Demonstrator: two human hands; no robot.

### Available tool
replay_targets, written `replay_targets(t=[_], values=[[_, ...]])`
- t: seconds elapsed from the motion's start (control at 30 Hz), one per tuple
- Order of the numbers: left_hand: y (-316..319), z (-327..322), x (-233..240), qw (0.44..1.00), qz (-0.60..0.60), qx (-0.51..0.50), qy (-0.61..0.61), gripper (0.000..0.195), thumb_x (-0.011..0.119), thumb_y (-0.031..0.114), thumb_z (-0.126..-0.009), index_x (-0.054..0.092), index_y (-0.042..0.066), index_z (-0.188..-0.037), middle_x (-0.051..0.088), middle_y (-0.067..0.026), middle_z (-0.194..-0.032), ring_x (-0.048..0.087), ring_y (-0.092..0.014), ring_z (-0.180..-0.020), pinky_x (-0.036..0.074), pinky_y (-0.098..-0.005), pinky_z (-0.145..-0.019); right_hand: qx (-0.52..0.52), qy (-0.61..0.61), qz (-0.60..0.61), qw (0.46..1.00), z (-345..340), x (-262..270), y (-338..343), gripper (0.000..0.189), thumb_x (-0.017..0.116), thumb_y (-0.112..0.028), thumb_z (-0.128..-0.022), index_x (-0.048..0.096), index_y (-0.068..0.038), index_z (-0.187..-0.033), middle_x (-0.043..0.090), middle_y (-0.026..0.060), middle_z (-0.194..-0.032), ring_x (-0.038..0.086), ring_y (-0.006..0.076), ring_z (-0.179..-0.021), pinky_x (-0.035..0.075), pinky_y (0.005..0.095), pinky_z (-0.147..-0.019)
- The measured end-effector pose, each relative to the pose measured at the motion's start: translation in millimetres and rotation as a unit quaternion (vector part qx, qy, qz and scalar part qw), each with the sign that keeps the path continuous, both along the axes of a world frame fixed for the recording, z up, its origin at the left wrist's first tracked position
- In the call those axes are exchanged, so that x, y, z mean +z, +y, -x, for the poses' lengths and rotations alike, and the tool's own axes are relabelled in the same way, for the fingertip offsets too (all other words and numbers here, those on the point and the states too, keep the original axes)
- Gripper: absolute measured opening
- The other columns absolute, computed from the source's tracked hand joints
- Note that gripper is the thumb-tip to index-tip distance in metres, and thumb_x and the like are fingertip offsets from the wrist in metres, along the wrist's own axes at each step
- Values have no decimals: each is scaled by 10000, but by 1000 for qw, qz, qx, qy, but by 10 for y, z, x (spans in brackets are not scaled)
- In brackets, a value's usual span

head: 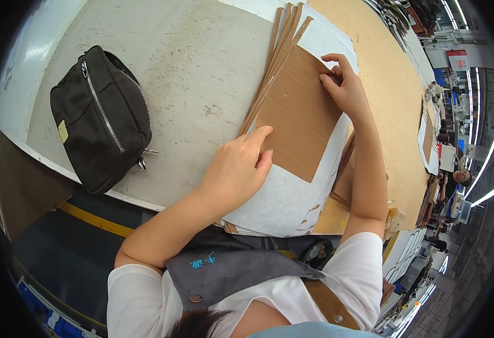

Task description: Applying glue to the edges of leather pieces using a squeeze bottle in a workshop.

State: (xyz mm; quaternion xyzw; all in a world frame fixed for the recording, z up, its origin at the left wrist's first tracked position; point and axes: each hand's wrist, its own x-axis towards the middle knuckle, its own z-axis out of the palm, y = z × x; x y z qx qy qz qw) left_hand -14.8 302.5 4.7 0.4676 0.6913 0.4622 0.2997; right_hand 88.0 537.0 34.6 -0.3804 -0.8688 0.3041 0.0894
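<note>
A brown leather-like panel [302, 114] lies on white backing sheets [276, 203], at the top of a layered stack. At the panel's right edge, the thumb and curled fingers of my right hand [346, 86] pinch its upper corner, which looks slightly raised. My left hand [238, 167] is over the panel's left edge, index finger and thumb apart, holding nothing. Whether its fingertips touch the panel is hard to tell. More brown layers [268, 80] fan out along the stack's left side.
A dark zippered pouch [103, 118] sits left on the grey work surface [200, 63]. Brown pieces [346, 179] lie under my right forearm on the tan board [399, 105]. Another sheet stack [428, 135] is farther right. A person [456, 181] is in the background.
</note>
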Motion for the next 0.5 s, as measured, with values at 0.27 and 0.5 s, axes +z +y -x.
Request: replay_targets(t=[0.27, 0.5], values=[[10, 13, 12, 1000, -1, 3, -10, 320, 586, 71, -779, 545, -25, -1082, 592, -143, -627, 572, -206, -509, 450, -307, -517, 116, -166, -441, 874, 49, -80, -106, 301, 455, -88, -825, 557, -173, -1095, 554, 44, -1118, 534, 241, -986, 365, 401, -915], [23, 9, 5, 1000, 2, 3, -20, 315, 583, 77, -778, 552, -17, -1077, 588, -139, -610, 572, -206, -505, 451, -310, -520, 150, -11, -338, 929, 181, -290, -237, 286, 412, -199, -896, 539, -76, -1121, 526, 33, -1200, 457, 220, -1136, 225, 457, -1036]])
